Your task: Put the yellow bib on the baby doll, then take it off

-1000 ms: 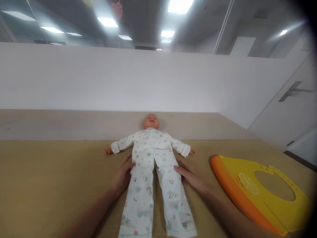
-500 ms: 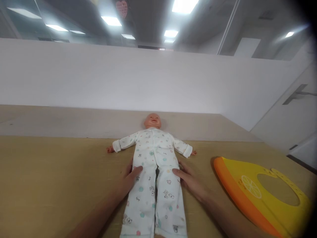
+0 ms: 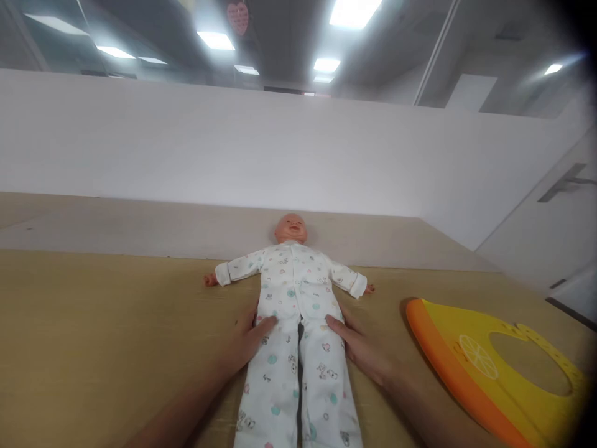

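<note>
A baby doll (image 3: 293,298) lies on its back on the table, its head toward the wall and both arms spread out. It wears a white long-sleeved top and matching trousers printed with small animals and coloured dots. My left hand (image 3: 252,339) grips the doll's hip on the left, thumb over the trouser front. On the other side, my right hand (image 3: 357,342) holds the opposite hip in the same way. The fingers of both hands are partly hidden beside or beneath the doll. Its feet are outside the picture.
To the right lies a yellow silicone bib (image 3: 471,330) with an orange edge pocket and a citrus-slice print. A white wall (image 3: 209,143) with glass above it stands behind the wooden table (image 3: 93,336). A door handle (image 3: 566,180) shows at far right.
The whole view has shifted slightly. The doll's legs and my hands appear a little farther right in the picture, and both hands keep their hold at the hips.
</note>
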### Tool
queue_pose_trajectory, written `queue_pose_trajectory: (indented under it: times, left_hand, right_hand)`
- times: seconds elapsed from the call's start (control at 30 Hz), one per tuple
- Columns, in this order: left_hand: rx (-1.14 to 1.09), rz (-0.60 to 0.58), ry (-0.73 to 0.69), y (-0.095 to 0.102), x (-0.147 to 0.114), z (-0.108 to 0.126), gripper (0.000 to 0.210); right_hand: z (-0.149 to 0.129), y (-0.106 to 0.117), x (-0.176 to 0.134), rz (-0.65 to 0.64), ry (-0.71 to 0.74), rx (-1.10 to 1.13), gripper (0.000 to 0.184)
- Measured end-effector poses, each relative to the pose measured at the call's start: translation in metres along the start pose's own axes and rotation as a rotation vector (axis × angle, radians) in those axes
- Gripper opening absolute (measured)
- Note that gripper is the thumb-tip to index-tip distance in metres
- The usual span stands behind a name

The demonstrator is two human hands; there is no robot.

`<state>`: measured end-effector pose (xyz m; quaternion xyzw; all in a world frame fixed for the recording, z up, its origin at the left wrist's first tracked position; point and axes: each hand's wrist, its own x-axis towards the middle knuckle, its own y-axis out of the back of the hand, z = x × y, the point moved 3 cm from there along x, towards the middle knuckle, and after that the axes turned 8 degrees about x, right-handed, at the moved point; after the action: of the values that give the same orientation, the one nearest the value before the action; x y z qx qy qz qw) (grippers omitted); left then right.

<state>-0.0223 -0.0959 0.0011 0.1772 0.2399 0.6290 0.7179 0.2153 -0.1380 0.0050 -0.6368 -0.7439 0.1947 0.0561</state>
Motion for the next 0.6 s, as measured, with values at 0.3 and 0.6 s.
queue_pose_trajectory:
  times: [0.3, 0.6]
  left_hand:
    - [0.108, 0.017, -0.039, 0.016, 0.005, 0.0, 0.054]
    - [0.175, 0.016, -0.023, 0.012, 0.003, 0.002, 0.052]
  right_hand:
    - [0.002, 0.006, -0.001, -0.02, -0.038, -0.469, 0.047]
    - [-0.007, 0.014, 0.001, -0.013, 0.069, -0.63, 0.041]
